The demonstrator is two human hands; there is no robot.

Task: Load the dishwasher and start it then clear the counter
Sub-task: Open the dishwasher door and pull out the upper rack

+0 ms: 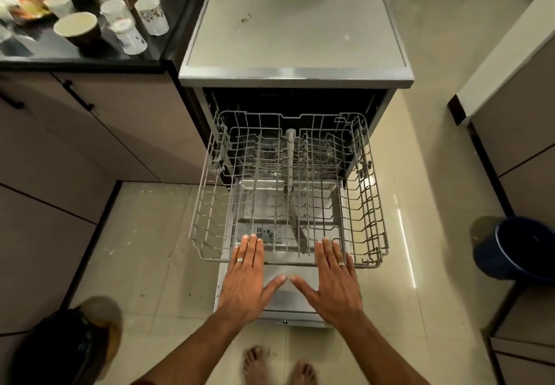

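Hovering flat and spread, left hand (250,276) and right hand (335,279) overlap the rack (207,213) front edge.

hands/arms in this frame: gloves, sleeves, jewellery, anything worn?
No gloves. Both forearms are bare as far as the frame shows; a sliver of dark red cloth sits at the bottom edge by the left arm, possibly a sleeve or shirt. The left hand and the right hand each wear one plain silver-coloured ring. No watch or bracelet visible.
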